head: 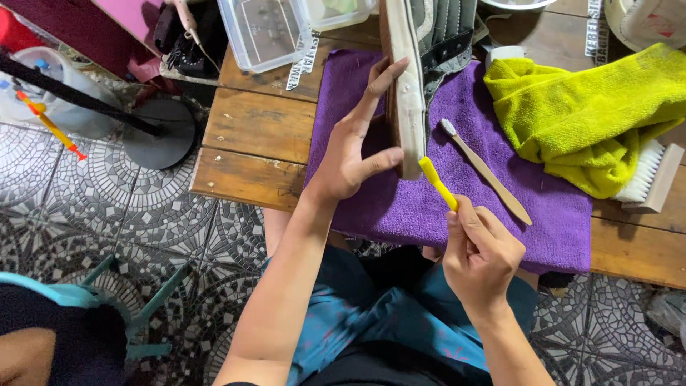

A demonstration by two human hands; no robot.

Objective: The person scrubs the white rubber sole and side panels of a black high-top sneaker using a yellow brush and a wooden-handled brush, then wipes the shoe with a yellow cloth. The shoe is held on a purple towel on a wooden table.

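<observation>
wooden table (250, 136), purple cloth (557, 214), clear plastic box (261, 32), scrub brush (654, 179)

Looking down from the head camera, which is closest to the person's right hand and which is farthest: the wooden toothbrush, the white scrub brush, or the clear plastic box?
From the right hand:
1. Wooden toothbrush, on the purple cloth just above it.
2. White scrub brush, off to the right beside the yellow-green towel.
3. Clear plastic box, at the table's far left edge.

I watch the left hand (355, 146) steady a sneaker (414, 64) stood on its side on a purple cloth (471, 193), thumb and fingers pressed on the pale sole edge. The right hand (480, 251) grips a yellow toothbrush (436, 181), its head touching the sole's end. A wooden toothbrush (486, 171) lies just beside, with a yellow-green towel (593, 118) and a scrub brush (652, 177) on the wooden table (254, 136).
</observation>
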